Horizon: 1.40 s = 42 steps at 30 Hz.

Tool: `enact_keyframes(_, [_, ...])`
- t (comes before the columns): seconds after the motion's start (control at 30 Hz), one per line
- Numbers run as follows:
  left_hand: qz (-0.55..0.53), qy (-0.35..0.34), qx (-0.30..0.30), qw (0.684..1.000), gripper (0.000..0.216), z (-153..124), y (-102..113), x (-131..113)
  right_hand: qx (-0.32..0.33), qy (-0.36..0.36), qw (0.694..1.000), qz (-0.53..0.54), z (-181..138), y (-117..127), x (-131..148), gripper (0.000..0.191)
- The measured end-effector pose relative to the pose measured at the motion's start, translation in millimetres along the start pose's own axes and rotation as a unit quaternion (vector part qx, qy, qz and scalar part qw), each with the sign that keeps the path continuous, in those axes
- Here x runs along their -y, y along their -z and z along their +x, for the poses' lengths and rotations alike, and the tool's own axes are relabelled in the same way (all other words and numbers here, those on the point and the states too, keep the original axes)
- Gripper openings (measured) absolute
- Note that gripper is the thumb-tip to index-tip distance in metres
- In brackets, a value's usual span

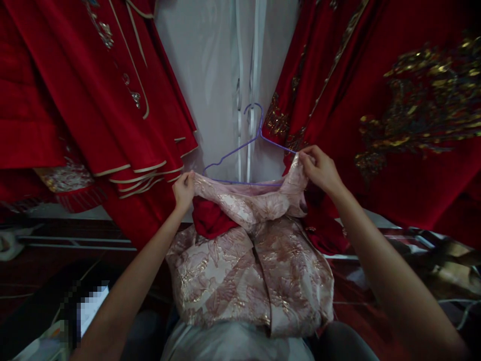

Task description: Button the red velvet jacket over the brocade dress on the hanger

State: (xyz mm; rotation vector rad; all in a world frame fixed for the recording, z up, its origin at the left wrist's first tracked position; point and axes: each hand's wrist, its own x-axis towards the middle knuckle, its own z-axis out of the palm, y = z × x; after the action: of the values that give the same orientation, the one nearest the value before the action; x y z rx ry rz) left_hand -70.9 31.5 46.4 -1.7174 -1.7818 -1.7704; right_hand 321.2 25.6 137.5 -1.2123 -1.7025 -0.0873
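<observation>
A pink and gold brocade dress (221, 265) lies across my lap, its upper edge stretched between my two hands. My left hand (184, 191) pinches one shoulder of it at the left. At the right, my right hand (319, 168) is closed on the other shoulder, raised higher and close to the end of a hanger. The thin purple hanger (235, 149) stands with its hook upward, its lower bar passing behind the dress's neckline. Its right end is hidden near my right fingers. A bunch of red cloth (210, 219) shows just below the neckline on the left.
Red garments with pale piping (150, 150) hang at the left. More red garments with gold sequin embroidery (417, 110) hang at the right. Between them is a pale cabinet front (199, 75) with vertical handles. Blurred items (454, 271) lie low at the right.
</observation>
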Motion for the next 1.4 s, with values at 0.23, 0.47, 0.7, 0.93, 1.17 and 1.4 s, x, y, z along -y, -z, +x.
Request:
enact_keyframes(0.23, [-0.06,0.05,0.008,0.997,0.044,-5.5,-9.5,27.8,0.004,0.007,1.0,-0.005,-1.0,-0.5,0.6,0.023])
enact_keyframes(0.47, [-0.106,0.023,0.032,0.994,0.043,11.4,-3.6,10.6,0.0,0.012,0.999,-0.032,-2.5,6.8,7.5,0.021])
enact_keyframes(0.7, [-0.152,-0.016,0.092,0.984,0.044,31.4,-9.2,-13.7,-0.007,0.029,0.999,-0.027,0.1,8.7,2.0,0.023])
enact_keyframes(0.93, [-0.165,0.042,0.054,0.984,0.039,7.8,0.3,30.1,-0.005,0.049,0.998,-0.036,0.5,9.3,0.6,0.025])
enact_keyframes(1.17, [-0.166,0.031,0.051,0.984,0.04,11.8,2.7,24.8,0.005,0.047,0.997,-0.053,-1.2,11.3,4.4,0.025])
enact_keyframes(1.4, [-0.159,-0.067,0.183,0.968,0.049,49.5,-21.8,-51.4,0.0,0.044,0.998,-0.051,-1.3,12.2,1.7,0.025])
